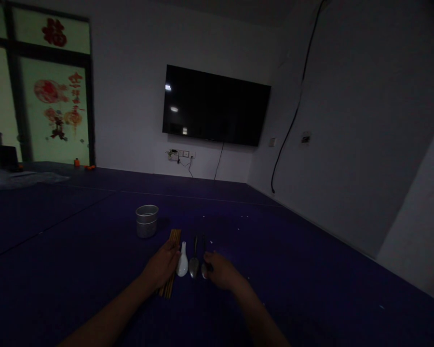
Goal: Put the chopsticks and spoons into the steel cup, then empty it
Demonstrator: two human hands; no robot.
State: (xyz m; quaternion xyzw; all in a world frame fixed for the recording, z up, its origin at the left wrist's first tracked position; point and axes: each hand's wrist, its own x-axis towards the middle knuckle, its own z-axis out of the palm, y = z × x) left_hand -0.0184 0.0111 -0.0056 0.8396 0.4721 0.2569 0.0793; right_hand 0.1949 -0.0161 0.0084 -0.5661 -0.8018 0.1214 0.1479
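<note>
My left hand lies over a row of wooden chopsticks, its fingers curled round them and the fingertips close to a white soup spoon. To the right of that, a metal spoon lies with its bowl toward me. My right hand is closed at a second, slimmer metal spoon, its fingers partly covering the bowl. All these utensils lie side by side on the dark blue surface. Beyond my left hand stands a grey metal cup, upright, with a ridge round its middle.
The dark blue surface reaches back to the wall, with small white scraps scattered on it. Clear plastic sheeting and small orange items lie at the far left. A television hangs on the wall; a black cable dangles at right.
</note>
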